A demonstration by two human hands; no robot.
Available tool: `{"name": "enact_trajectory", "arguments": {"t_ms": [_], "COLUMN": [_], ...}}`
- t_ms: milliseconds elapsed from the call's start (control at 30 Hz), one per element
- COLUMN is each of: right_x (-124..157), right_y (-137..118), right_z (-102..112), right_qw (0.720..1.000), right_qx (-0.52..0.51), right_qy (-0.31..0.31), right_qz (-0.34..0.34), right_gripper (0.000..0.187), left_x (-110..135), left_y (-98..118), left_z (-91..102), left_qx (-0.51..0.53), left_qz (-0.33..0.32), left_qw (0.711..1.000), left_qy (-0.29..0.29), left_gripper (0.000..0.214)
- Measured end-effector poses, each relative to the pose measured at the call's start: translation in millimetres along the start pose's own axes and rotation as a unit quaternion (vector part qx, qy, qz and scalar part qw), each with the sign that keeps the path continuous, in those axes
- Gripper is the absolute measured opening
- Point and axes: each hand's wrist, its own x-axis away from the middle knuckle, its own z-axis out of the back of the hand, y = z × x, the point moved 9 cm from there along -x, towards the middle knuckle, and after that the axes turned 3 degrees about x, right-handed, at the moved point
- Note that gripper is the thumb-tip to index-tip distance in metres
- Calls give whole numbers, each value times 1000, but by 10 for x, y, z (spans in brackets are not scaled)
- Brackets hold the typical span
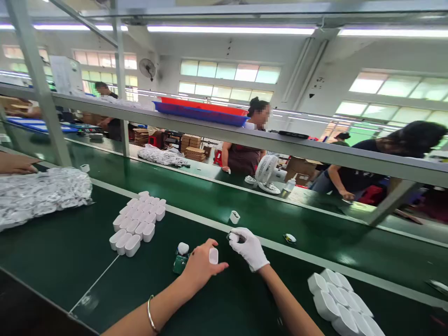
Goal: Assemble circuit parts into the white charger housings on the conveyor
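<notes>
My left grip (202, 264): thumb and forefinger spread wide, white cup (213, 255) held between, just right of the board (180, 265). My gloved right grip (249, 249): pinched on a small part (234, 238), farther right of the board. My other left fingers are hidden; the part's dark end is indistinct. Cup block (325, 304), far right of the board: cut off below.

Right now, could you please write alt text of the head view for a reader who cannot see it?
Bare left hand holding a white cup and gloved right hand holding a small white part, above a green table. A circuit board lies beside the left hand; groups of cups stand to either side, with other people beyond.
</notes>
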Motion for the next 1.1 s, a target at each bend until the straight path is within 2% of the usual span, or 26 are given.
{"name": "enact_trajectory", "arguments": {"t_ms": [67, 133, 200, 267, 333, 433, 533, 633, 700, 800, 867, 933, 1100], "right_x": [312, 564, 739, 836, 874, 884, 905, 995, 1082, 1217, 1308, 1396, 1519], "right_y": [122, 181, 190, 193, 212, 234, 140, -71, -211, -436, -590, -726, -914], "right_z": [236, 338, 350, 345, 366, 426, 510, 609, 614, 557, 534, 528, 499], "right_qw": [1000, 999, 998, 997, 994, 990, 993, 995, 986, 964, 960, 961, 950], "right_qx": [-12, -10, -1, 29, 72, 111, 92, -16, -122, -226, -217, -156, -28], "right_qy": [-8, -27, -48, -57, -48, -21, 24, 90, 113, 129, 148, 174, 200], "right_qz": [-14, -26, -32, -43, -61, -87, -73, -25, 1, 49, 95, 145, 238], "right_gripper": [30, 28, 25, 29, 36, 34, 30, 28, 30, 30, 29, 32, 40], "left_x": [190, 324, 370, 351, 303, 227, 177, 157, 166, 229, 300, 363, 441], "left_y": [79, 92, 34, -42, -92, -99, -58, -2, 62, 219, 316, 368, 398], "left_z": [-379, -616, -727, -783, -801, -762, -657, -477, -346, -223, -200, -198, -133], "left_qx": [37, 54, 81, 123, 161, 186, 189, 143, 105, 116, 139, 133, 83], "left_qz": [-4, -5, 5, 19, 27, 22, 7, -16, -45, -134, -201, -244, -275], "left_qw": [997, 994, 990, 982, 971, 965, 972, 988, 993, 984, 969, 960, 953], "left_qy": [-65, -95, -112, -144, -177, -184, -138, -64, -16, 24, 32, 41, 96], "left_gripper": [54, 64, 74, 81, 73, 52, 46, 39, 32, 15, 13, 24, 44]}}
